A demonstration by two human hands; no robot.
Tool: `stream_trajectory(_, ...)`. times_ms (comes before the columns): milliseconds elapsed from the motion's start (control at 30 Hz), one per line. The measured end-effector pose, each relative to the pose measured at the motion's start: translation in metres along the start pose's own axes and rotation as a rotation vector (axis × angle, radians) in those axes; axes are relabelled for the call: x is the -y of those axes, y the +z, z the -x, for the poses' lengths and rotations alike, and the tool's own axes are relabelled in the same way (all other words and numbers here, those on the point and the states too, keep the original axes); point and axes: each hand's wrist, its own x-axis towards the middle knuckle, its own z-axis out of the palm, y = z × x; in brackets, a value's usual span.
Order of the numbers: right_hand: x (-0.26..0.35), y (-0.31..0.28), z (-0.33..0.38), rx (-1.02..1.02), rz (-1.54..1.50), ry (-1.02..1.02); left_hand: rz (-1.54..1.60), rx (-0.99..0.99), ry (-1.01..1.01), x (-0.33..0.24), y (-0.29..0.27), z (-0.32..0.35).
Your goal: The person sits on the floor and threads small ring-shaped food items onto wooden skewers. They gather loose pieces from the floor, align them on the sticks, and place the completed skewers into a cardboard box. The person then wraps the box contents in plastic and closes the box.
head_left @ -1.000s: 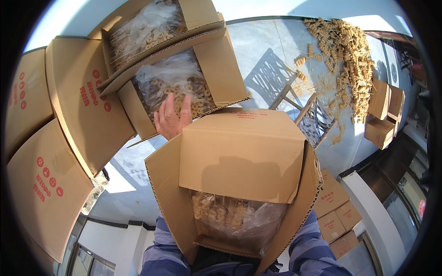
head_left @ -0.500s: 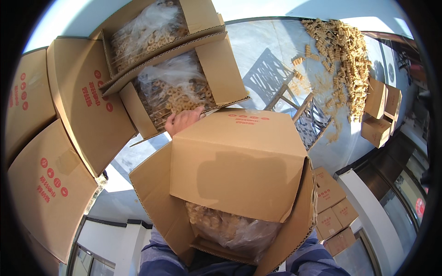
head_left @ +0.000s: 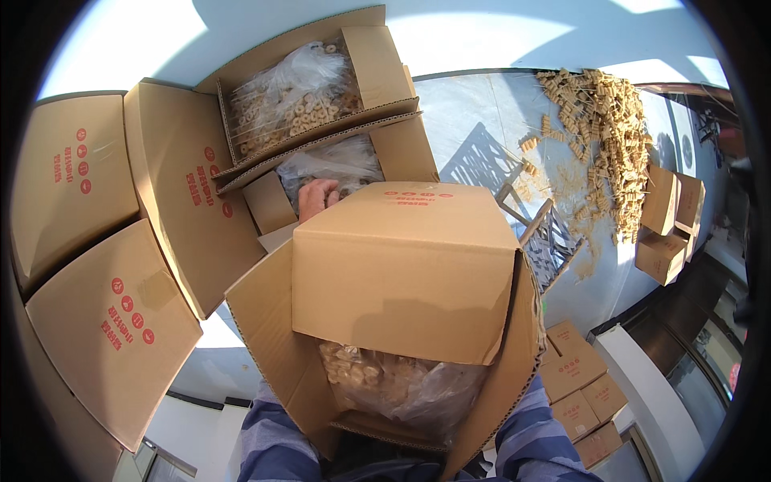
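Note:
I carry an open cardboard box [head_left: 401, 273] close to my chest, its flaps spread out. Inside it lies a clear plastic bag of small pale wooden rings [head_left: 401, 386]. My left hand [head_left: 317, 197] shows at the box's far left corner, fingers curled against its edge. My right hand is hidden behind the box; only its striped sleeve [head_left: 530, 442] shows at the lower right. Just beyond my left hand stands another open box [head_left: 401, 149] with a similar bag of rings.
A stack of open and closed cardboard boxes [head_left: 169, 201] with red round marks fills the left side. A heap of small wooden pieces [head_left: 602, 128] lies on the grey floor at the right, beside a slatted crate [head_left: 546, 241] and more small boxes [head_left: 666, 217].
The box I carry has come up and forward toward the stacked open boxes. My left hand's fingers, spread a second ago, have curled down and are mostly hidden behind the box.

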Motion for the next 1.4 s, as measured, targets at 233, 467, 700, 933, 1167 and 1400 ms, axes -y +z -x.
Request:
stream_trajectory(233,-0.010,-0.021,-0.008,-0.012,-0.041,0.047,-0.419,-0.179,0.234,-0.053,-0.029,-0.056)
stream_trajectory(467,-0.006,-0.020,-0.003,-0.013,-0.025,0.055,-0.535,0.130,0.186,-0.021,-0.030,-0.034)
stream_trajectory(700,-0.004,-0.025,-0.004,-0.003,-0.015,0.058,-0.307,0.293,0.207,0.024,-0.026,-0.008)
stream_trajectory(933,0.001,-0.005,-0.001,0.015,0.033,0.033,-0.297,0.090,0.064,0.032,0.005,0.000)
stream_trajectory(1167,0.014,0.034,0.011,-0.087,0.169,0.012,-0.396,-0.018,0.100,0.014,0.003,-0.003)
stream_trajectory(1400,0.030,0.060,-0.008,-0.061,0.222,0.010,0.000,0.120,-0.291,0.049,0.013,0.001)
